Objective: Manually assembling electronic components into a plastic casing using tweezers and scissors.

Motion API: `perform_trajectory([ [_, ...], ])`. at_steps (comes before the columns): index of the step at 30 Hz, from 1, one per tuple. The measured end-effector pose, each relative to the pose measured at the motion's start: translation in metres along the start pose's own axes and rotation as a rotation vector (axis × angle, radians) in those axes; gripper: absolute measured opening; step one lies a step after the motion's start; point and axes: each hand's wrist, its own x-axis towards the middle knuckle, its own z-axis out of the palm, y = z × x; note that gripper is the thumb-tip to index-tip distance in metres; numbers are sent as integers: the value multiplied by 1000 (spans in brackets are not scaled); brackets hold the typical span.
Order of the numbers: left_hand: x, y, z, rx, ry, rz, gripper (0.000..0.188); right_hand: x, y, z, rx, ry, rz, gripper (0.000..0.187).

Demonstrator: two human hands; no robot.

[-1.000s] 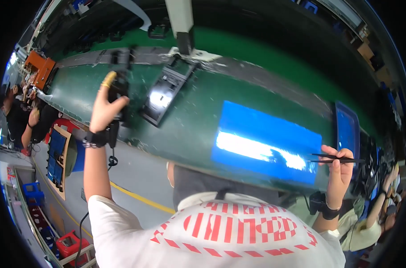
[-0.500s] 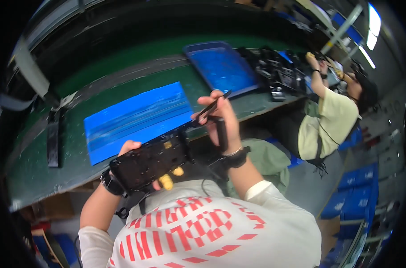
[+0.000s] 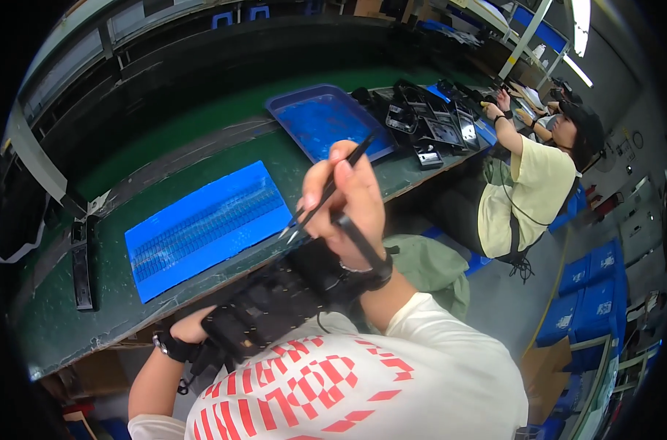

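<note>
My right hand [image 3: 352, 198] is raised in front of my chest with black tweezers [image 3: 325, 192] pinched between its fingers. The tweezers' pale tips point down and left, slightly apart, above a blurred black plastic housing [image 3: 264, 302]. My left hand [image 3: 193, 325] holds that housing at its left end, low against my shirt; the fingers are hidden behind it. Beyond it on the green bench lies a blue sheet [image 3: 194, 202] bearing a long band of small clear pieces in rows. I cannot make out anything between the tweezer tips.
A narrow black part [image 3: 83, 271] lies at the bench's left. A blue tray [image 3: 304, 121] stands farther back, beside piled black plastic parts [image 3: 440, 125]. To the right a co-worker in a yellow shirt [image 3: 542, 176] sits at the bench. Blue bins [image 3: 586, 293] stand on the floor.
My view has shifted. The tweezers have swung from pointing up and right to tips down-left over the housing. The housing sits lower, and my left fingers no longer show under it.
</note>
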Motion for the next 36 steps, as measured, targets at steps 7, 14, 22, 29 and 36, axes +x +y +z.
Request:
perform_trajectory([
  [7,14,-88,-85,332,27,-505,30,30,9,-30,-247,223,-102,16],
  [14,34,-105,-231,549,172,-269,30,114,72,4,-511,346,-31,16],
  [22,18,-100,-267,728,337,-107,31,174,145,33,-628,385,100,15],
  [29,13,-104,-210,1028,396,22,33,143,147,38,-580,301,-63,14],
  [36,-52,-147,-62,1214,509,-71,35,68,126,49,-470,85,-313,18],
])
